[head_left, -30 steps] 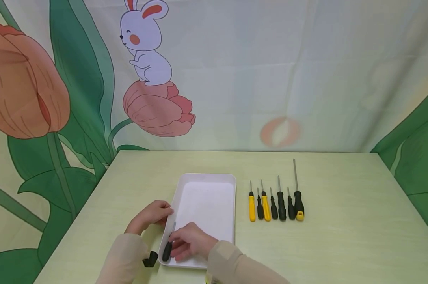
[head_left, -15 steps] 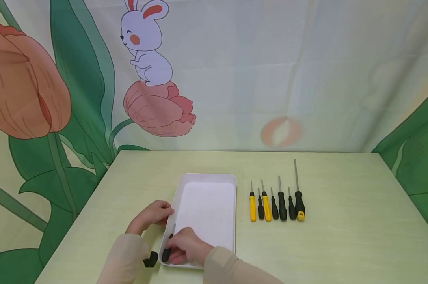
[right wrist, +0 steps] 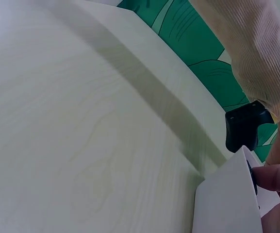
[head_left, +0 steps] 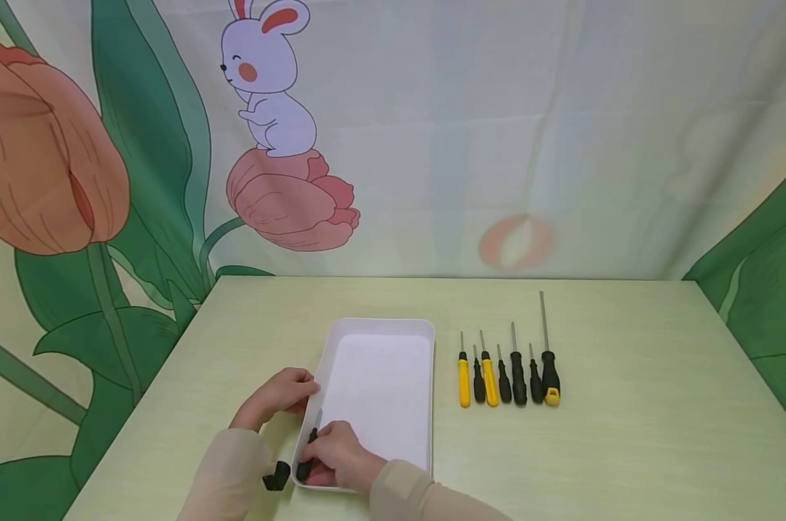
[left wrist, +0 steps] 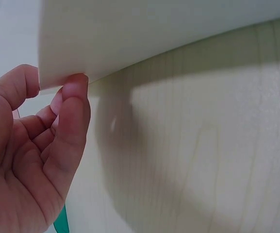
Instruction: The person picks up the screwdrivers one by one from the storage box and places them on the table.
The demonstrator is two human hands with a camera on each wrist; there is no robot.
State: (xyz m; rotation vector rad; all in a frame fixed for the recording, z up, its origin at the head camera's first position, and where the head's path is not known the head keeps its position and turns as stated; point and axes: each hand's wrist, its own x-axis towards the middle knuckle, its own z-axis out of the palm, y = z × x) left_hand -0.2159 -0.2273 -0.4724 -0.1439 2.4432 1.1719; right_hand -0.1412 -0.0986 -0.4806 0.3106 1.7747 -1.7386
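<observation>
My left hand (head_left: 282,394) pinches the left rim of a white tray (head_left: 383,376). In the left wrist view the thumb and fingers of that hand (left wrist: 38,145) are on either side of the tray wall (left wrist: 106,39). Inside the tray's near left corner lies a black-handled screwdriver (head_left: 304,470), its shaft pointing away along the left wall. My right hand (head_left: 341,456) holds its handle between thumb and fingers, which partly cover it. Only a sliver of the dark handle shows past the tray wall in the right wrist view, beside the right hand's fingers (right wrist: 278,177).
Right of the tray several screwdrivers stand in a row, tips away: yellow ones (head_left: 464,380), black ones (head_left: 518,380) and a long black one with a yellow end (head_left: 549,373). A black device (head_left: 276,476) sits by the left sleeve. A printed curtain hangs behind the table.
My right hand has shifted slightly left and nearer the tray's front corner, its fingers now further over the screwdriver handle. My left hand and the row of screwdrivers have stayed put.
</observation>
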